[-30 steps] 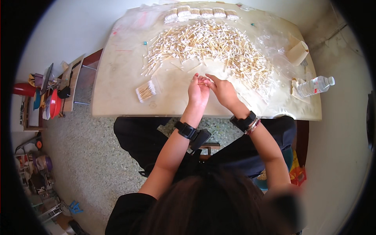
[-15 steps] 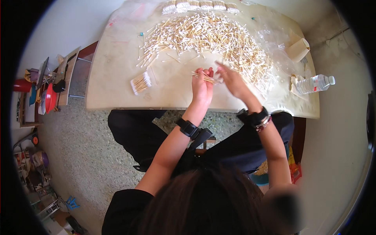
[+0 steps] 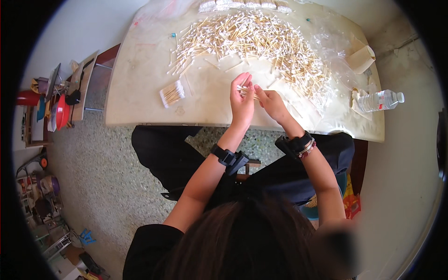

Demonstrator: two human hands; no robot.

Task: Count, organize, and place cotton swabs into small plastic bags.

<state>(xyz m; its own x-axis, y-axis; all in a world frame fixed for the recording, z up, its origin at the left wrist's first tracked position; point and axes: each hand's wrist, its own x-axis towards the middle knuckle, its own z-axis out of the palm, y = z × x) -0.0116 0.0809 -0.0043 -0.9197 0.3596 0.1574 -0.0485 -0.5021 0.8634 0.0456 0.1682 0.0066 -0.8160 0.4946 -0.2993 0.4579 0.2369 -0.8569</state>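
Left of the hands, a small swab bundle (image 3: pixel 172 93) lies apart. The left hand (image 3: pixel 241 101) and right hand (image 3: pixel 271 103) pinch a few cotton swabs (image 3: pixel 246 90) between them; the loose pile (image 3: pixel 261 42) sits just beyond. Best approach, prob.: tips level, grip light.
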